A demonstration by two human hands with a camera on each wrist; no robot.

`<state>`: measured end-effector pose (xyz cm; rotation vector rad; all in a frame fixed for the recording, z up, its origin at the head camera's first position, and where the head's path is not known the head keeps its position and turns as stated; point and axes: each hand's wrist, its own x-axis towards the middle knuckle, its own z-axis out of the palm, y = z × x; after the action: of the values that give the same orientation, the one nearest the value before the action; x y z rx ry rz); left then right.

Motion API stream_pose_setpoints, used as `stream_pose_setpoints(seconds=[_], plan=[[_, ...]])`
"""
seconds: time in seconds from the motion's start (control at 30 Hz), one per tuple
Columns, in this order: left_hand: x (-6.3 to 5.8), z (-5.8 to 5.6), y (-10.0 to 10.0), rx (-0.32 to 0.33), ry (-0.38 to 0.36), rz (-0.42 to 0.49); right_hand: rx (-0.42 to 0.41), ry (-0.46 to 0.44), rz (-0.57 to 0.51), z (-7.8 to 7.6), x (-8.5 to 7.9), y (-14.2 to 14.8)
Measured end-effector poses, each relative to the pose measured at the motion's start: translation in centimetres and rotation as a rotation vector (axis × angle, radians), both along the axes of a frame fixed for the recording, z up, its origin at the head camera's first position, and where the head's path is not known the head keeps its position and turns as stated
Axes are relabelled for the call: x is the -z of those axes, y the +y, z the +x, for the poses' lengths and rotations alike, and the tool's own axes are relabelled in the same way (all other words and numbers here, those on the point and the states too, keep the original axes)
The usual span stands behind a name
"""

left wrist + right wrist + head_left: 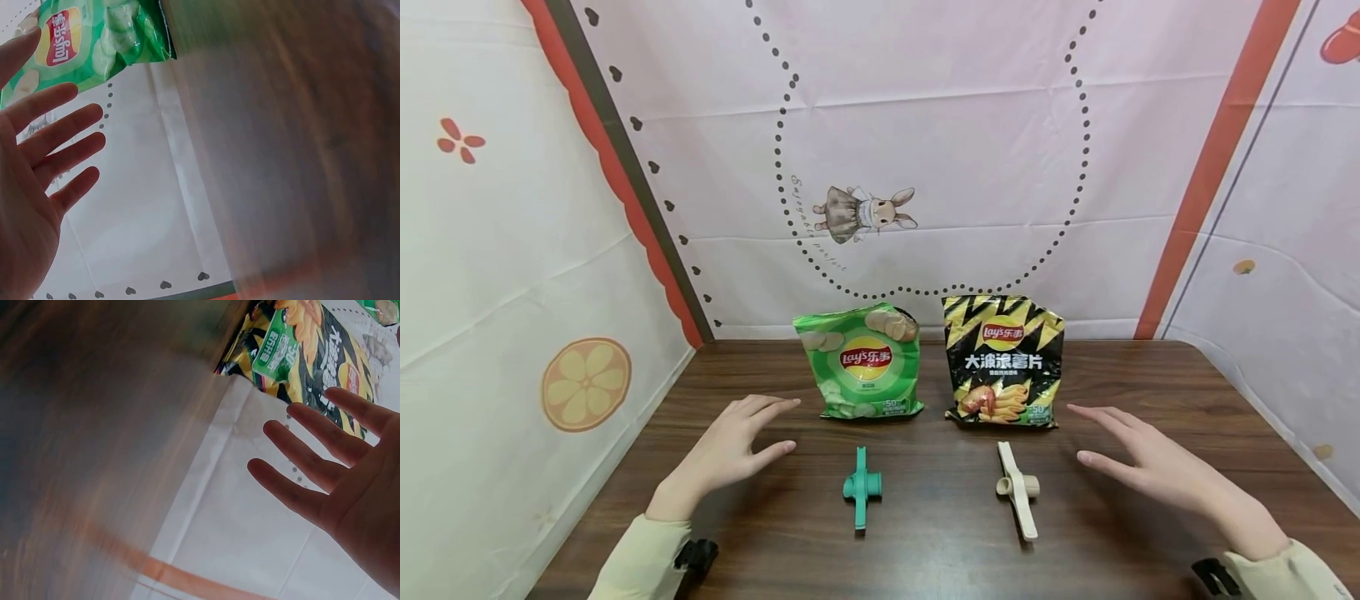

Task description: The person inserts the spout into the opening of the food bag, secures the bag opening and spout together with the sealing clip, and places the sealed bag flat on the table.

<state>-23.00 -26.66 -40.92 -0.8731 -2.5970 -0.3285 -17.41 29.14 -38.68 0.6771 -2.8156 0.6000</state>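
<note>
A green Lay's chip bag (867, 362) stands upright at the back of the table, left of centre. Beside it on the right is a black and yellow Lay's chip bag (1004, 362), also upright. In front of the bags lie a teal bag clip (861, 487) with a round spout and a cream bag clip (1018, 487) of the same shape. My left hand (733, 446) hovers left of the green bag, fingers spread and holding nothing. To the right of the black bag, my right hand (1150, 462) is held out with fingers extended, also holding nothing.
The dark wooden table (940, 558) bears the bags and clips. A patterned cloth (940, 192) with a rabbit print hangs right behind the table and along both sides. Black bands (696, 557) sit at the cuffs of both light sleeves.
</note>
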Motion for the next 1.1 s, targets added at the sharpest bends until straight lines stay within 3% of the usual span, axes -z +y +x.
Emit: stream_pose_setpoints(seconds=[0.57,1.1], plan=[[0.1,-0.3,1.2,0.003,-0.007,0.001,-0.144,0.09,0.032,-0.8,-0.1,-2.7],[-0.1,-0.8,2.3,0.045,-0.028,0.013,-0.202,-0.029,0.011,-1.8,-0.8,-5.5]])
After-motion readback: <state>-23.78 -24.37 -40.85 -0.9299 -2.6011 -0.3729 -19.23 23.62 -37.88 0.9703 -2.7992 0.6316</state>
